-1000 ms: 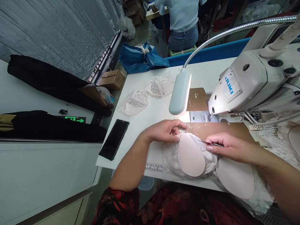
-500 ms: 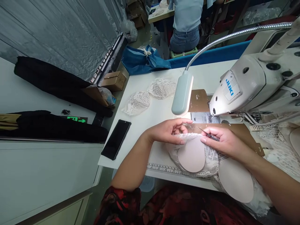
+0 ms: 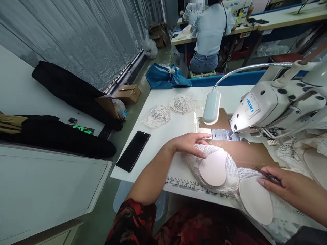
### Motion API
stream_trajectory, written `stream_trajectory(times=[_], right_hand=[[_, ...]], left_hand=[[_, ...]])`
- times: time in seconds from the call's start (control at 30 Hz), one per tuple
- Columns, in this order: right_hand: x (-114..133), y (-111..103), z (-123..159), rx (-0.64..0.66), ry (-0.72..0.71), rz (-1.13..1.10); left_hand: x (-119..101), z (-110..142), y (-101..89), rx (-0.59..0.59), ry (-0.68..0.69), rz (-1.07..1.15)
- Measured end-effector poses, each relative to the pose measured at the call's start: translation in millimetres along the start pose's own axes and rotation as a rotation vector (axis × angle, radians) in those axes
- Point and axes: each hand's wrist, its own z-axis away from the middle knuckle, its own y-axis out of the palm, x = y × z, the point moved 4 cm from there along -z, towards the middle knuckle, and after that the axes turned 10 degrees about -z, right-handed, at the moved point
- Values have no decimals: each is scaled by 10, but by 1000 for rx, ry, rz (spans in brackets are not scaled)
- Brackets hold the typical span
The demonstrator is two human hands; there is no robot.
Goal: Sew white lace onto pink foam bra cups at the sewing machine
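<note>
White lace bra cups lie along the near edge of the table, joined side by side, each with a smooth pale pad. My left hand (image 3: pixel 190 144) holds the upper left edge of the left lace bra cup (image 3: pixel 213 168), thumb on top and index finger stretched toward the sewing machine's plate (image 3: pixel 222 134). In my right hand (image 3: pixel 286 182) are dark, pointed thread snips (image 3: pixel 269 176), their tips facing left. That hand is over the right lace bra cup (image 3: pixel 256 200). The snips' handles are partly hidden by my fingers.
A JUKI sewing machine (image 3: pixel 258 105) stands at right, with a lamp (image 3: pixel 212 106) beside it. Two loose lace pieces (image 3: pixel 157 116) and a phone (image 3: pixel 133 151) lie on the left. More lace (image 3: pixel 313 149) is piled at right. A person (image 3: pixel 208 34) sits ahead.
My right hand has moved right with the snips, away from the left cup's upper edge to the right cup. My left hand stays at the left cup. The camera view has shifted.
</note>
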Motion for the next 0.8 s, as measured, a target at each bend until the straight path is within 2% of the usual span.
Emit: stream_trajectory(times=[0.13,0.23,0.3,0.37,0.43,0.47,0.53,0.6,0.67,0.73,0.8], right_hand=[[181,123,52,40,27,108],[327,186,-23,67,59,47],[442,250,-147,40,52,16],[626,358,-337,0,-20,3],[863,524,-590,17,-86,-16],[986,633,-739,73,-101,-47],[1233,790,-1084,46,-152,-124],[1461,859,-1466,-135,-302,-232],[1626,947,-1841,-212,-496,-226],[1666,1061,-2176,-178,-577,-187],[1599,1161,-2389,-109,-560,-152]], left_hand=[[-125,-143,216,-138,-72,-333],[-237,-105,306,-95,-120,-578],[-299,44,238,-100,-117,-635],[-339,268,63,-165,-117,-694],[-354,520,-203,-292,-155,-799],[-360,646,-366,-392,-185,-854],[-389,877,-722,-659,-208,-950],[-423,1057,-1056,-941,-179,-1053],[-393,1152,-1320,-1142,-209,-1146],[-269,1133,-1486,-1165,-326,-1196],[-87,1032,-1529,-1034,-425,-1200]])
